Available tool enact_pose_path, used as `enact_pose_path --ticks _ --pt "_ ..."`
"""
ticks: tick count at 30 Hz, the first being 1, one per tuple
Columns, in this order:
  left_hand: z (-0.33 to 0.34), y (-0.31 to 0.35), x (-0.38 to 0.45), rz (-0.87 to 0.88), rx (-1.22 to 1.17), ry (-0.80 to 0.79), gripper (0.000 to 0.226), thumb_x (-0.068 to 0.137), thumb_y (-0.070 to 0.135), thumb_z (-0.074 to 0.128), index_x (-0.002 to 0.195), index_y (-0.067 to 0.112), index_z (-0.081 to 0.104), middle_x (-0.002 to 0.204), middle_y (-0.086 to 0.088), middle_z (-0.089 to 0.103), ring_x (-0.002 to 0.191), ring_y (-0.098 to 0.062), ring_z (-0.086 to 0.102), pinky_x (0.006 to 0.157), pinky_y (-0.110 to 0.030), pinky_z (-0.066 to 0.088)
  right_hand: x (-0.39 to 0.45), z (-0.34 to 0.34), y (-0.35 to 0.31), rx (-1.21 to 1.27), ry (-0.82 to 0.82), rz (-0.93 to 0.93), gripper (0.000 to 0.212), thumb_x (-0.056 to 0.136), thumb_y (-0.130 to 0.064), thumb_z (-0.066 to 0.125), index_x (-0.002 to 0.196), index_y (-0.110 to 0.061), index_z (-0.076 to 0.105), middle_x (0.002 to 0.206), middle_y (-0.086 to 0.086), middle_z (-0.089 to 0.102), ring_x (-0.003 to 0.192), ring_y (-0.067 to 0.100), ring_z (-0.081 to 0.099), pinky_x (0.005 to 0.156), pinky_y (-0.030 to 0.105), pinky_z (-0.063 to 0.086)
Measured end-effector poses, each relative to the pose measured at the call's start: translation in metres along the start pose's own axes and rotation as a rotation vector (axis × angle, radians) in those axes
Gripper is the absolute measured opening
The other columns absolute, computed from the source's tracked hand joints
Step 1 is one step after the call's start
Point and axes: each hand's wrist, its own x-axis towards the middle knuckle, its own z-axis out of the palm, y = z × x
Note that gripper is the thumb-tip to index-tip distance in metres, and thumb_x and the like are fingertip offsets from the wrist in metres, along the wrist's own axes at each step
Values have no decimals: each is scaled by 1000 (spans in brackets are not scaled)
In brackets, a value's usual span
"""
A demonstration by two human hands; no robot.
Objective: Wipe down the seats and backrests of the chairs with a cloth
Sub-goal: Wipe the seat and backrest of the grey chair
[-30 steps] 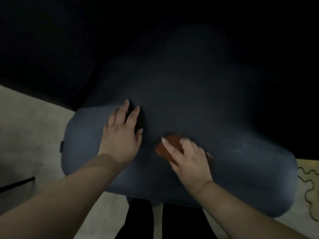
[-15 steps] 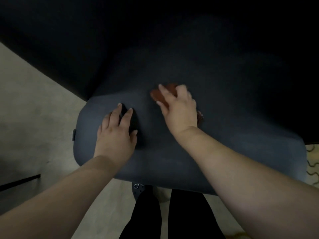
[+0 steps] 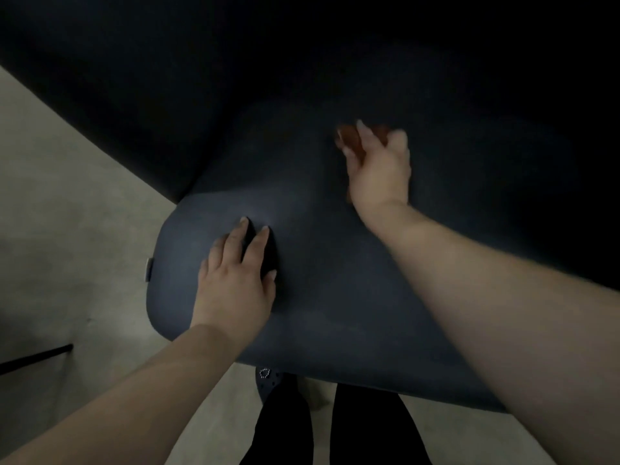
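The right hand (image 3: 379, 169) presses a reddish cloth (image 3: 350, 140) far back on the dark seat (image 3: 335, 297), the left hand (image 3: 235, 280) lies flat, fingers spread; best push firmly and reach every corner.

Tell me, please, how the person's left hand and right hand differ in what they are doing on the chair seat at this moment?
The left hand lies flat with fingers spread near the front left of the dark blue chair seat; the right hand reaches further back. The left hand holds nothing; the right hand presses a reddish-brown cloth under its fingers. The left hand looks sharp, the right hand blurred. Both rest palm-down on the seat.
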Motion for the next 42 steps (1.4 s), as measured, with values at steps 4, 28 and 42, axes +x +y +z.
enact_pose_path --ticks 4,28,42 --pt "2 -3 1 6 13 -7 65 90 37 54 149 26 28 157 -5 20 137 -32 23 110 -49 27 10 16 -28 -38 -100 -133 43 95 -38 53 138 -30 52 130 11 45 116 30 45 100 43 40" --pt "-186 21 -77 100 169 -144 65 96 38 45 152 28 14 160 0 8 143 -24 15 114 -38 20 -136 -193 -48 223 -166 262 41 92 -41 59 132 -44 53 102 -13 39 88 -17 45 69 -5 33" --pt "-330 32 -56 102 151 59 66 92 33 54 151 21 26 158 -6 19 139 -30 23 114 -39 21 -101 -270 -150 393 -185 167 42 92 -43 58 132 -50 49 103 -20 36 89 3 54 79 25 54"
